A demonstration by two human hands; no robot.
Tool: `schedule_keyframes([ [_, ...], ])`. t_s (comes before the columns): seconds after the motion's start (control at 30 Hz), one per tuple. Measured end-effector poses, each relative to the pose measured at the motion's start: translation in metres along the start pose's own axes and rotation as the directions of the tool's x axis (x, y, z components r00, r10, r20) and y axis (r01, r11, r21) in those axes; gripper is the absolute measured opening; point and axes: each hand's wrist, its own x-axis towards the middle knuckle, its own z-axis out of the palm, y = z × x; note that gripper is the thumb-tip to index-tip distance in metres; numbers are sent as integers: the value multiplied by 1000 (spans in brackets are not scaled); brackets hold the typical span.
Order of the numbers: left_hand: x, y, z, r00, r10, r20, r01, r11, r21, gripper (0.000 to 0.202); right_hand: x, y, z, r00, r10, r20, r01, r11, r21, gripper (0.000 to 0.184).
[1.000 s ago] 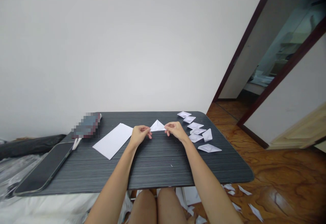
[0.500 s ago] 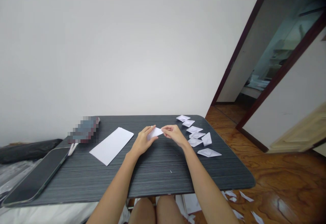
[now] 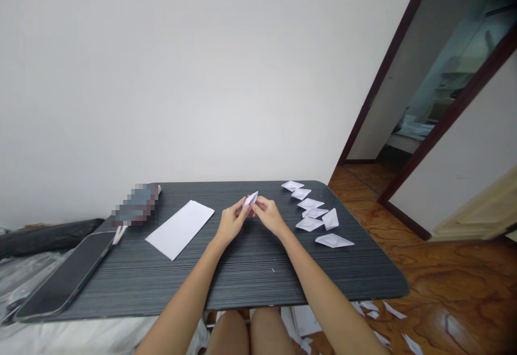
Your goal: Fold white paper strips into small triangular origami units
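A small folded white paper boat [image 3: 251, 199] is held up between both hands above the middle of the dark table, one pointed end tilted up and to the right. My left hand [image 3: 231, 222] pinches it from the left, thumb on the near side. From the right, my right hand [image 3: 268, 214] grips it with thumb and fingers closed. The fingers partly hide its lower portion. To the right, several folded paper boats [image 3: 310, 223] lie in a loose column. On the left rests a stack of blank white paper [image 3: 180, 230].
The dark wood-grain table [image 3: 250, 285] has a phone [image 3: 68, 277] at its left edge. Behind the phone is a blurred dark item [image 3: 137, 204] with a white cable [image 3: 119, 234]. Paper scraps [image 3: 393, 310] lie on the wooden floor at right. A white wall [image 3: 226, 75] stands behind.
The folded paper has gone from lying nearly flat to tilted upright. My right hand has moved in closer to my left, and both now grip the paper together. The view has shifted slightly.
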Motion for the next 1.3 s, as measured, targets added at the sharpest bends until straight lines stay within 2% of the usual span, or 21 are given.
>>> schedule_keyframes([
  [0.13, -2, 4, -3, 995, 97, 4, -95, 959, 266, 39, -3, 5, 8, 994, -76, -83, 62, 984, -166, 24],
  [0.23, -2, 5, -6, 993, 110, -36, -91, 934, 347, 38, -4, 5, 9, 989, -109, -104, 83, 970, -229, 25],
  [0.3, -2, 4, -8, 991, 108, -82, -75, 940, 334, 37, -4, 3, 7, 986, -134, -99, 104, 960, -259, 26],
  [0.37, 0, 3, -9, 991, 75, -113, -49, 975, 215, 37, -4, -1, 4, 984, -159, -85, 131, 953, -274, 28],
  [0.47, 3, 3, -10, 995, -60, -75, 51, 993, -111, 39, -3, -6, -1, 978, -195, -73, 168, 946, -277, 30],
  [0.6, 4, 6, -11, 979, -204, -7, 182, 888, -422, 37, -3, -6, -6, 970, -243, -27, 223, 926, -305, 31],
  [0.77, 3, 11, -13, 963, -264, 51, 246, 788, -564, 33, -4, -6, -8, 957, -290, 19, 276, 888, -367, 33],
  [0.87, 2, 10, -12, 966, -257, 22, 229, 818, -527, 35, -6, -9, -8, 949, -306, 80, 313, 870, -381, 33],
  [1.0, 2, 7, -11, 980, -201, -2, 185, 907, -377, 53, -7, -12, -7, 951, -288, 116, 310, 884, -348, 28],
  [1.1, 2, 5, -10, 993, -114, -5, 109, 959, -261, 57, -5, -9, -7, 976, -214, 41, 217, 938, -270, 25],
  [1.2, 1, 3, -7, 999, -18, 46, 23, 993, -118, 55, -1, -5, -7, 996, -64, -54, 54, 984, -172, 31],
  [1.3, -1, 0, -3, 994, 31, 101, -30, 999, -17, 51, 0, -3, -7, 998, -9, -54, 1, 990, -138, 22],
])
